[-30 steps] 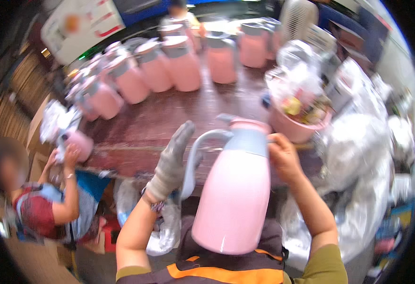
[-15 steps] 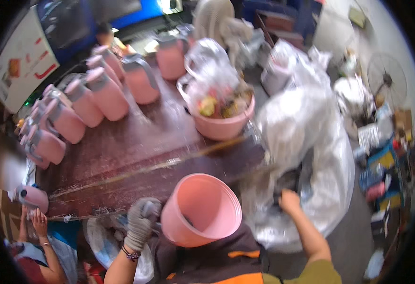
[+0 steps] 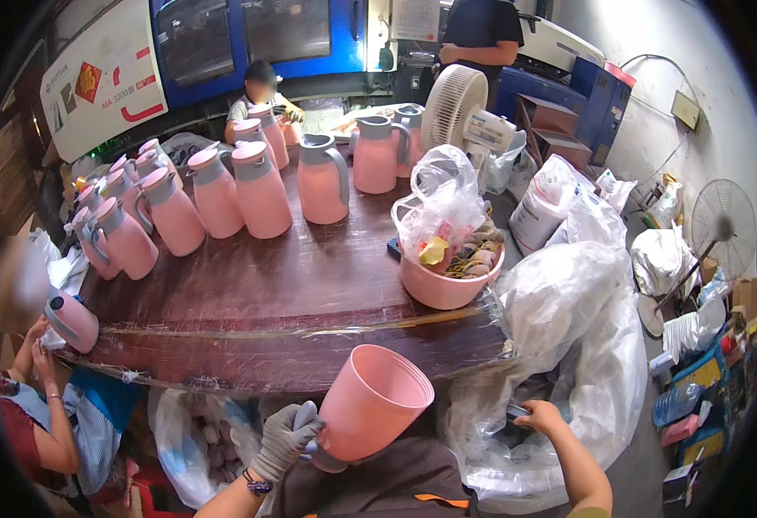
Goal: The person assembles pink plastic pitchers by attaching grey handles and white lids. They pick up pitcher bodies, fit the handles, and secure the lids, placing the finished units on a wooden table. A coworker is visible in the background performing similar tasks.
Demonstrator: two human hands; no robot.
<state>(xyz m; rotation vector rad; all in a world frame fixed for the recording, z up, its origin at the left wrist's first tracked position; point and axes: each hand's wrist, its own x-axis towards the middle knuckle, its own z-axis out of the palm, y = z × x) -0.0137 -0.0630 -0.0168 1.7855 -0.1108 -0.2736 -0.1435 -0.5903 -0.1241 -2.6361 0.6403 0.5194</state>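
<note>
My left hand (image 3: 285, 442), in a grey glove, is closed on a pink jug body (image 3: 365, 413) at its grey handle side. The jug body tilts above my lap, its wide round opening facing up and to the right. A grey part shows at its lower end. My bare right hand (image 3: 544, 417) pinches a small dark grey piece (image 3: 517, 414), whose exact kind I cannot make out. It is over a large clear plastic bag (image 3: 599, 432) with grey pieces (image 3: 529, 434) inside.
Pink jugs (image 3: 262, 194) with grey handles stand on the dark red table (image 3: 309, 276). A pink tub (image 3: 447, 285) of small parts and plastic bags sits at the table's right. At left, a co-worker's hands (image 3: 42, 345) hold another jug (image 3: 75, 324). Another bag (image 3: 171, 449) hangs below the table edge.
My head view has shifted, so the table sits lower in it. The pink jug body has tipped further to the right. My right hand has lifted the grey piece from the bag's contents.
</note>
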